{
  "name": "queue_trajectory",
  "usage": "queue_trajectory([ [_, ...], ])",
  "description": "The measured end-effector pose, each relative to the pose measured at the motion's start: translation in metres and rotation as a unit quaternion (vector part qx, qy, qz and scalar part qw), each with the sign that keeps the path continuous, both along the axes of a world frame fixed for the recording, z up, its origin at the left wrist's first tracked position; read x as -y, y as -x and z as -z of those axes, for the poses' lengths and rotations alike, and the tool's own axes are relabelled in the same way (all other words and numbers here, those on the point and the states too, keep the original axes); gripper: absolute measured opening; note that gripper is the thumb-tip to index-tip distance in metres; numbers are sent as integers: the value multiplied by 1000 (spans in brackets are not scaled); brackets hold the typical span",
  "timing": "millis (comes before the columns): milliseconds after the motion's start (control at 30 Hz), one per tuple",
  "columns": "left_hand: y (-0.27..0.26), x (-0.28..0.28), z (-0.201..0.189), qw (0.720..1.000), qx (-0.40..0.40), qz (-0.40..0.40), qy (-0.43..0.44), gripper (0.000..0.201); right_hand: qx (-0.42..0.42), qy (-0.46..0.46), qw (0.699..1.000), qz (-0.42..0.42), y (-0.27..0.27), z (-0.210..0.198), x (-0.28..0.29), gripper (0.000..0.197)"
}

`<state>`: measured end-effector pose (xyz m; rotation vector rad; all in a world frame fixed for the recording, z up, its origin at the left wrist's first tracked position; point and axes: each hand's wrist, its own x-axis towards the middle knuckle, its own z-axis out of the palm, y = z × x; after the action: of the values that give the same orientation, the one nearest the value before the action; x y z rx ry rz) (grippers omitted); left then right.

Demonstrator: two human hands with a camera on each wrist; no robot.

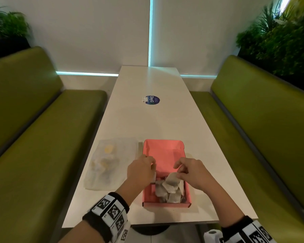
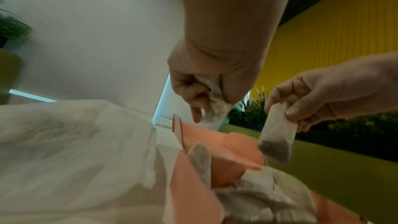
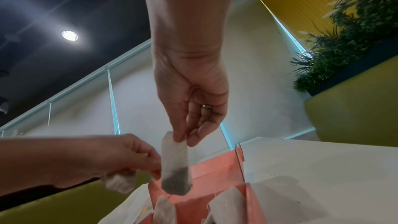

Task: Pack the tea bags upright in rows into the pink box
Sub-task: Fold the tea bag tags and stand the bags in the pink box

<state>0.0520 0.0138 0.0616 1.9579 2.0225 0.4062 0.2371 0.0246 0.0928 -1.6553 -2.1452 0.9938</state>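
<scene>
**Tea bags: one pinched in each hand above the pink box**

Head view: the tea bags (image 1: pixel 169 187) already packed stand and lean in a loose cluster at the near end of the pink box (image 1: pixel 163 151), which sits open on the white table (image 1: pixel 165 120). The left hand (image 1: pixel 140 170) hovers over the box's left wall with its fingers curled; what it holds is hidden from here. The right hand (image 1: pixel 191 170) hangs over the right side, fingers bent down to the top of a bag just below them. Left of the left hand lies a clear plastic bag (image 1: pixel 109 162).

Left wrist view: the left hand (image 2: pixel 206 81) closes thumb and curled fingers tightly around a crumpled tea bag (image 2: pixel 216 106), which sticks out below the fist, above the box (image 2: pixel 234 164). Beside it, apart, the right hand (image 2: pixel 318 94) pinches the top edge of a flat hanging tea bag (image 2: pixel 276 134).

Right wrist view: the right hand (image 3: pixel 193 101) grips narrowly, thumb against fingertips, on the top corner of the hanging tea bag (image 3: pixel 175 164); the bag dangles upright over the box (image 3: pixel 215 181), dark leaves settled at its bottom. The left hand (image 3: pixel 120 157) is close beside it, holding the crumpled tea bag (image 3: pixel 119 182).
</scene>
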Motion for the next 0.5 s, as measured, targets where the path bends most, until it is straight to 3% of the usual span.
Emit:
queue_trajectory([
  [100, -3, 5, -10, 968, 234, 70, 53, 28, -37, 9, 999, -5, 2, -6, 1, 22],
  [167, -7, 10, -13, 936, 324, 108, 88, 28, -64, 18, 998, 1, 5, -9, 1, 22],
  [300, -6, 14, -7, 942, 326, 78, 26, 14, -154, 35, 987, 33, 8, -7, 3, 19],
  [367, -4, 14, -7, 936, 350, 42, -6, 12, -186, 64, 980, 36, 8, -4, 4, 27],
  [433, -2, 14, -6, 923, 384, 14, -22, 13, -168, 123, 978, 1, 7, 1, 6, 33],
  [500, 2, 16, -6, 917, 397, -2, -27, 14, -133, 154, 979, -29, 8, 7, 8, 18],
])
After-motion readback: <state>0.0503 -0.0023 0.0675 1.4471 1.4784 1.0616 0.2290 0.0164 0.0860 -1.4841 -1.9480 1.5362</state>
